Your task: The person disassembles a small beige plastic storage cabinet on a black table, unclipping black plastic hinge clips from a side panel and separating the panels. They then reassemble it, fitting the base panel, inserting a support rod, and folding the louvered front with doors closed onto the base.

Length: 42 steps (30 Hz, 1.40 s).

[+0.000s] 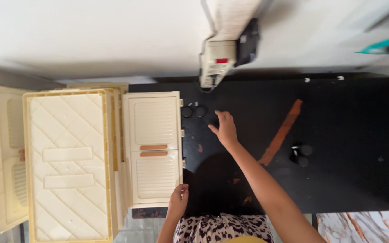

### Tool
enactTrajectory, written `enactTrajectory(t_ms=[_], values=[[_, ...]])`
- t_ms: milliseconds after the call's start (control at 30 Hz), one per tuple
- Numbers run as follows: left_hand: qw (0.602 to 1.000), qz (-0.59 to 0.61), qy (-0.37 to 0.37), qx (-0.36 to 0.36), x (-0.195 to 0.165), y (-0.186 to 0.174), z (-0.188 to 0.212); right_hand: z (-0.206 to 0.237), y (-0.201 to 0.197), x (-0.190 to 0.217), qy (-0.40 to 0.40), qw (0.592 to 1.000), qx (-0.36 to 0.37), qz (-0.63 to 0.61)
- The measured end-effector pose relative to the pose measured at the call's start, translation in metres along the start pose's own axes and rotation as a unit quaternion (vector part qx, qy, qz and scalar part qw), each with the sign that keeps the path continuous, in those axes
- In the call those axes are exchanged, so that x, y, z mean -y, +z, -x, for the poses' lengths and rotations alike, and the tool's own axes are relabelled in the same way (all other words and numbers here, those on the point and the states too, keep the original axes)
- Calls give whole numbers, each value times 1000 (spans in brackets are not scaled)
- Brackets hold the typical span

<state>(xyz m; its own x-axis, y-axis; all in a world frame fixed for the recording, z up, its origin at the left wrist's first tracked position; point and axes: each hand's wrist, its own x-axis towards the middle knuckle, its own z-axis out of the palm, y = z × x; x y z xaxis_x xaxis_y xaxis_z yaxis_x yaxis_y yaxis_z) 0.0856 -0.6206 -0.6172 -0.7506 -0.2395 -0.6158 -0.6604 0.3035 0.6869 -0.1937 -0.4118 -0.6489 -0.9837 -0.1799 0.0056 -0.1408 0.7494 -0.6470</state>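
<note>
A cream plastic folding crate (68,162) lies flattened on the left of a black table (338,135), its hinged side panel (155,148) folded out to the right. My left hand (178,200) grips the near right corner of that panel. My right hand (224,129) reaches out over the black tabletop, fingers spread, holding nothing. Two small black rings (193,111) lie just left of its fingertips, beside the panel's far corner.
A small black object (300,154) sits on the table to the right. An orange-brown streak (281,133) marks the tabletop. A white power strip (215,67) with a black plug hangs on the wall behind the table. Patterned clothing shows at the bottom edge.
</note>
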Motion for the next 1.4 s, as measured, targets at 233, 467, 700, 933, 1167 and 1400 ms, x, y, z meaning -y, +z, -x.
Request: enactTrajectory(t_ms=[233,467,700,933,1167,1400], values=[[998,-5,61,33,-19,43,4,101,-67,-58,51,998,-31,13],[992,-38,105,64,-45,96,20,194,-138,-136,148,984,-64,71],[989,-59,100,94,-70,145,29,237,-195,-192,233,964,-85,94],[984,-63,110,121,-83,190,37,248,-218,-232,196,974,-66,97],[983,-61,127,119,-84,225,45,248,-225,-255,148,985,-54,76],[988,-47,113,94,-70,236,55,244,-209,-263,181,979,-75,54]])
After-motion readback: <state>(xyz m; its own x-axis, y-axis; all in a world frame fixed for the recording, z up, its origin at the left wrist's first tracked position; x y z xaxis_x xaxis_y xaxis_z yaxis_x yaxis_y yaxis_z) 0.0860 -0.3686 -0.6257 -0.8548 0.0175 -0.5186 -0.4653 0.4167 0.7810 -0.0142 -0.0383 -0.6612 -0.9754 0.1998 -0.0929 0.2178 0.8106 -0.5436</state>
